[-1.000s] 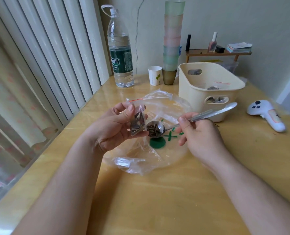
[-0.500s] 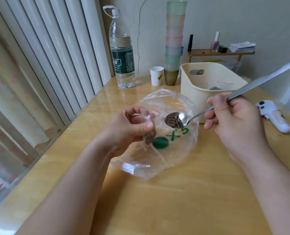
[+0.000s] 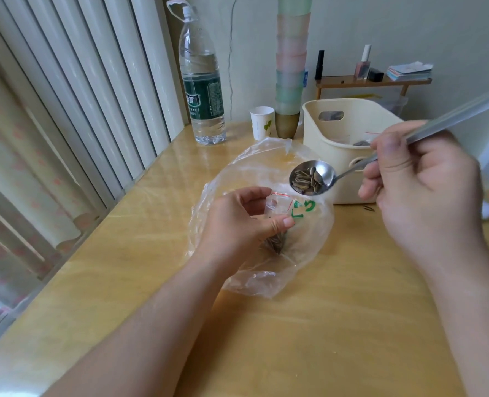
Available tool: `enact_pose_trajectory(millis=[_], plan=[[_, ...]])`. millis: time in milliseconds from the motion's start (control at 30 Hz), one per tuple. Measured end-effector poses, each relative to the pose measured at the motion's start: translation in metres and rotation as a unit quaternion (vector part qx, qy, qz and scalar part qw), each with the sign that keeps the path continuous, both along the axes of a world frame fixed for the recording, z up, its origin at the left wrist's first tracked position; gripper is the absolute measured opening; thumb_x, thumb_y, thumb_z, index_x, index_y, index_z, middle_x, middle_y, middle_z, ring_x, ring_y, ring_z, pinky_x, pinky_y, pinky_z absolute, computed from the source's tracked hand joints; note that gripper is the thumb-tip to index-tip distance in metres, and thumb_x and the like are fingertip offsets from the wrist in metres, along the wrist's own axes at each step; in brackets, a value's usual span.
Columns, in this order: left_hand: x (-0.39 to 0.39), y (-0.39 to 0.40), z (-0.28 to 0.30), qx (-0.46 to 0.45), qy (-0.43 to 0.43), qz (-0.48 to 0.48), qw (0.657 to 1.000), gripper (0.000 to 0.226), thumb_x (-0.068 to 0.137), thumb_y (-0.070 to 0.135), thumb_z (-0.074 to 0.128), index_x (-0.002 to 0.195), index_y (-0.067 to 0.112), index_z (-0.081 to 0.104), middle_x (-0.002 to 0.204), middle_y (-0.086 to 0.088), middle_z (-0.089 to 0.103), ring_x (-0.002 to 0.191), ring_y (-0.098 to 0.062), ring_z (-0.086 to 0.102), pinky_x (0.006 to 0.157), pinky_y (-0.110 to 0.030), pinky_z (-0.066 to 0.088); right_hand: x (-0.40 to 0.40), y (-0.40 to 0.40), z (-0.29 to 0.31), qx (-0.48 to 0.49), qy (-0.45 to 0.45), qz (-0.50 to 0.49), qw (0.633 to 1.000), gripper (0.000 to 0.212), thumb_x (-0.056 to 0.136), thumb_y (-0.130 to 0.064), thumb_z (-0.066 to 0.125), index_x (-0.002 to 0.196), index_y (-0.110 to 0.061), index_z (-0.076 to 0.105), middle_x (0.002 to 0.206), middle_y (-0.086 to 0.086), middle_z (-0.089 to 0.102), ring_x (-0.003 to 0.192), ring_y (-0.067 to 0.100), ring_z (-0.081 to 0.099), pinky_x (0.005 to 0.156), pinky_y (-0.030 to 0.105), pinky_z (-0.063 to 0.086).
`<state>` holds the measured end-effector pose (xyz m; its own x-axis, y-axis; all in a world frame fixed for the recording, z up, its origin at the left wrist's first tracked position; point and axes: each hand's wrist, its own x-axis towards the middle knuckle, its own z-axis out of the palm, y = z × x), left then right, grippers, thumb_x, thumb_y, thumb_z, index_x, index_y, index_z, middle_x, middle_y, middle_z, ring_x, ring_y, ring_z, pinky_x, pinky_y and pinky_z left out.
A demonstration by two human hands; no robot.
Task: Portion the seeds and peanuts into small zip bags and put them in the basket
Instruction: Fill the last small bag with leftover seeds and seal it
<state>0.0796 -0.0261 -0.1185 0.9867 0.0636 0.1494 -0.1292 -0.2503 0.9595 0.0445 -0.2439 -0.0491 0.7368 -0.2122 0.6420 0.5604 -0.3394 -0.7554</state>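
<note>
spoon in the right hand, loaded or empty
Loaded: the spoon bowl holds a heap of striped seeds, held level above the small zip bag in the left hand.

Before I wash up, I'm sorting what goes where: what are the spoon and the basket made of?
The spoon looks like polished metal, probably stainless steel: its bowl mirrors the light around the sunflower seeds. The basket looks like matte cream plastic: smooth moulded walls with cut-out handles.
</note>
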Motion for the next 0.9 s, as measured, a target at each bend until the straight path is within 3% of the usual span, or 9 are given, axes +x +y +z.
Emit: enact_pose_trajectory(millis=[100, 200, 267, 467, 533, 667, 800, 900], plan=[[0.001, -0.005, -0.002, 0.02, -0.012, 0.024, 0.999, 0.073, 0.057, 0.035, 0.104, 0.123, 0.026, 0.074, 0.103, 0.006, 0.079, 0.1, -0.005, 0.074, 0.096, -0.038, 0.061, 0.0, 0.007, -0.004, -0.055, -0.011, -0.006, 0.998, 0.017, 0.105, -0.054, 0.054, 0.094, -0.043, 0.061, 0.075, 0.0, 0.067, 0.064, 0.021, 0.07, 0.065, 0.049, 0.056], [0.001, -0.009, 0.0, 0.041, -0.022, 0.045, 0.998, 0.073, 0.058, 0.04, 0.103, 0.124, 0.029, 0.073, 0.103, 0.01, 0.078, 0.098, 0.003, 0.072, 0.097, -0.033, 0.06, 0.001, 0.012, -0.008, -0.099, -0.035, -0.014, 0.994, 0.018, 0.106, -0.049, 0.054, 0.097, -0.037, 0.063, 0.073, -0.004, 0.067, 0.065, 0.016, 0.071, 0.066, 0.05, 0.057], [0.001, -0.011, 0.002, 0.055, -0.03, 0.057, 0.996, 0.072, 0.058, 0.044, 0.102, 0.123, 0.031, 0.073, 0.101, 0.014, 0.077, 0.097, 0.007, 0.07, 0.096, -0.031, 0.06, 0.003, 0.013, -0.01, -0.138, -0.065, -0.022, 0.988, 0.02, 0.108, -0.043, 0.054, 0.098, -0.029, 0.065, 0.068, -0.005, 0.065, 0.064, 0.013, 0.069, 0.067, 0.043, 0.056], [0.003, -0.017, -0.001, 0.051, -0.026, 0.072, 0.996, 0.067, 0.059, 0.044, 0.102, 0.118, 0.034, 0.072, 0.1, 0.015, 0.076, 0.097, 0.005, 0.07, 0.095, -0.035, 0.06, 0.008, 0.014, -0.013, -0.257, -0.147, -0.025, 0.955, 0.025, 0.107, -0.022, 0.06, 0.091, -0.005, 0.07, 0.079, -0.001, 0.065, 0.068, 0.019, 0.061, 0.074, 0.014, 0.041], [0.005, -0.018, -0.002, 0.05, -0.029, 0.073, 0.996, 0.062, 0.06, 0.042, 0.102, 0.114, 0.035, 0.071, 0.1, 0.015, 0.076, 0.097, 0.004, 0.07, 0.094, -0.033, 0.06, 0.007, 0.016, -0.014, -0.281, -0.159, -0.015, 0.946, 0.025, 0.106, -0.022, 0.06, 0.092, -0.004, 0.071, 0.078, 0.003, 0.064, 0.069, 0.022, 0.059, 0.074, 0.019, 0.043], [0.008, -0.017, -0.004, 0.051, -0.034, 0.073, 0.995, 0.057, 0.06, 0.042, 0.102, 0.107, 0.034, 0.07, 0.096, 0.016, 0.076, 0.095, 0.003, 0.071, 0.092, -0.033, 0.06, 0.005, 0.019, -0.017, -0.294, -0.164, 0.0, 0.942, 0.024, 0.106, -0.021, 0.059, 0.093, -0.005, 0.071, 0.075, 0.006, 0.059, 0.068, 0.03, 0.058, 0.07, 0.04, 0.045], [0.009, -0.017, -0.007, 0.053, -0.035, 0.079, 0.995, 0.068, 0.06, 0.044, 0.102, 0.119, 0.026, 0.073, 0.099, 0.014, 0.077, 0.096, 0.002, 0.072, 0.092, -0.033, 0.061, 0.005, 0.021, -0.02, -0.291, -0.158, 0.003, 0.944, 0.022, 0.105, -0.021, 0.063, 0.094, -0.004, 0.071, 0.073, 0.009, 0.058, 0.067, 0.031, 0.056, 0.066, 0.043, 0.045], [0.007, -0.018, -0.005, 0.053, -0.037, 0.082, 0.994, 0.068, 0.062, 0.042, 0.101, 0.122, 0.025, 0.072, 0.101, 0.013, 0.076, 0.097, 0.003, 0.071, 0.092, -0.03, 0.06, 0.003, 0.024, -0.021, -0.28, -0.151, 0.01, 0.948, 0.019, 0.102, -0.021, 0.065, 0.095, -0.005, 0.073, 0.076, 0.008, 0.058, 0.069, 0.026, 0.054, 0.067, 0.036, 0.045]])
